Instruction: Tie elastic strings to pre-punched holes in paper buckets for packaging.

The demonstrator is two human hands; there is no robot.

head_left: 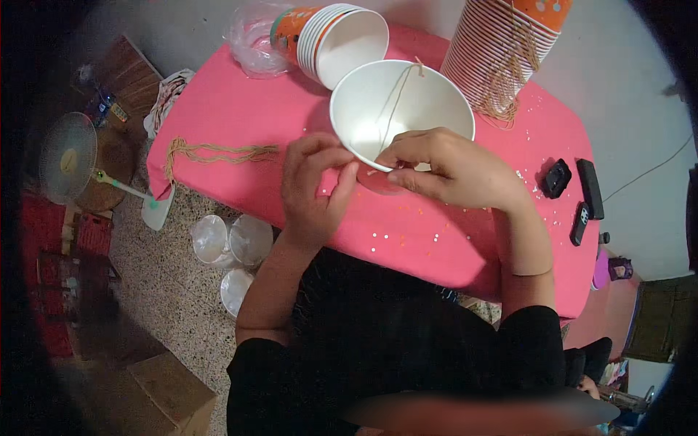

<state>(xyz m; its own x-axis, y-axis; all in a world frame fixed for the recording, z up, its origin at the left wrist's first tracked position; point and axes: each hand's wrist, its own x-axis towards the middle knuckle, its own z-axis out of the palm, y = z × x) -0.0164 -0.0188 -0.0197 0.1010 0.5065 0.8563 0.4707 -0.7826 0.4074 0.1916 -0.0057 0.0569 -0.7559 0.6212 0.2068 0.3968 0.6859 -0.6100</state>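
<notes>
A white paper tub (pixel 367 109) stands tilted toward me on the pink-covered table, its mouth facing up. A thin tan string (pixel 392 109) runs across its inside and loops over the far rim. My right hand (pixel 454 171) is closed on the near rim, fingers inside and thumb outside; a short string end (pixel 372 173) shows beside the thumb. My left hand (pixel 314 185) is at the left of the near rim, thumb and index finger curved and apart, with nothing visible between them. Whether its fingertips touch the rim is hard to tell.
Nested orange-printed tubs (pixel 309 40) lie behind, beside a clear plastic bag (pixel 254 43). A tall tub stack (pixel 480 54) with hanging strings (pixel 502 91) stands back right. More strings (pixel 218 151) lie left. Small paper dots, a remote (pixel 579 223) and a black case (pixel 556 178) are right.
</notes>
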